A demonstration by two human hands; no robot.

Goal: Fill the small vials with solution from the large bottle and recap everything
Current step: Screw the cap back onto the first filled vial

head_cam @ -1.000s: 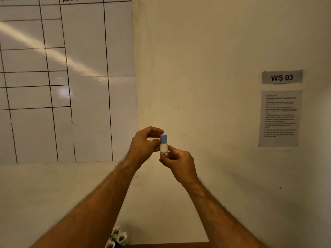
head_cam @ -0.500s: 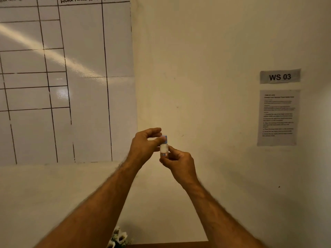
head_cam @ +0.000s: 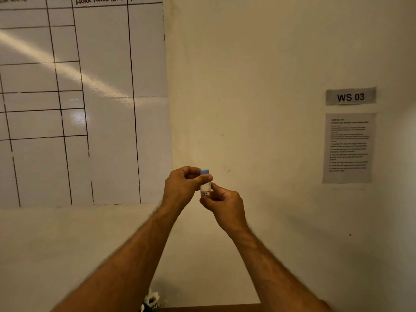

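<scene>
Hands (head_cam: 203, 192) pinch cylindrical white vial (head_cam: 205, 189), blue cap (head_cam: 204, 172).

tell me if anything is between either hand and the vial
Nothing visible. The left hand pinches the blue cap, and the right hand holds the vial body directly, both in bare contact.

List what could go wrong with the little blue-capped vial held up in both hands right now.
1. The vial is held in mid-air by fingertips alone: the right hand pinches its lower body. A slip would likely drop it.
2. The left hand pinches the blue cap; twisting against so light a hold might turn the whole vial, or seat the cap crooked.
3. The bench is barely in view, so a dropped cap might be hard to find.
</scene>
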